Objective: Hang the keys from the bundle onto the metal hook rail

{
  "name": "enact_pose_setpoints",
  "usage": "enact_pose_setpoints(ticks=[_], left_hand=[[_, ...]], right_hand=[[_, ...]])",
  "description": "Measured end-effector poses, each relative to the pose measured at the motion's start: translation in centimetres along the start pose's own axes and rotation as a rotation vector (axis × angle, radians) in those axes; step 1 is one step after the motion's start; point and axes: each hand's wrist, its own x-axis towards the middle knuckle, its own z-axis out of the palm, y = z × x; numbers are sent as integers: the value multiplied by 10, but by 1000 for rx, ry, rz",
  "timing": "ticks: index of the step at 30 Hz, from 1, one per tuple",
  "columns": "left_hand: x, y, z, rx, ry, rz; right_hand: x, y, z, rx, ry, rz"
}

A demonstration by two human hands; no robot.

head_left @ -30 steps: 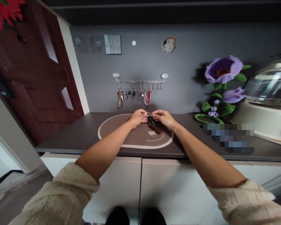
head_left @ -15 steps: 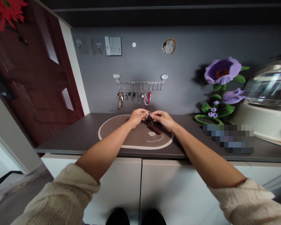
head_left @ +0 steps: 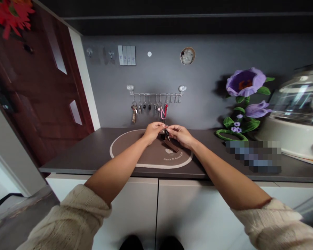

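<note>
Head view: left hand point(head_left: 153, 132) and right hand point(head_left: 181, 134) each have a pinching grip on the bunch of keys with metal ring, black fob and brown bar-shaped tag point(head_left: 167, 133), above the brown oval mat with cream rim point(head_left: 131, 151) on the dark grey surface point(head_left: 80, 151). Behind: transparent wall rail with hanging keys point(head_left: 156, 94). Right: purple fabric flower point(head_left: 246, 83), white domed appliance point(head_left: 289, 135). Mat lettering: "Have A Good", last word unclear. Pale four-strip wall panel point(head_left: 127, 55): blue handwriting, illegible.
</note>
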Motion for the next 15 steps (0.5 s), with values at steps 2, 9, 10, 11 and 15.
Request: enact_pose_setpoints(ticks=[2, 9, 10, 11, 15], left_hand=[[0, 1, 1, 6, 5, 3], [-2, 6, 3, 4, 12, -29], [-2, 6, 3, -2, 7, -30], [-2, 6, 3, -9, 2, -29], [-2, 3, 2, -50, -6, -26]], right_hand=[[0, -1, 0, -3, 12, 5], [0, -3, 1, -22, 73, 1], [1, -3, 1, -23, 83, -4], [1, -3, 1, -21, 87, -8], [1, -3, 1, -9, 95, -19]])
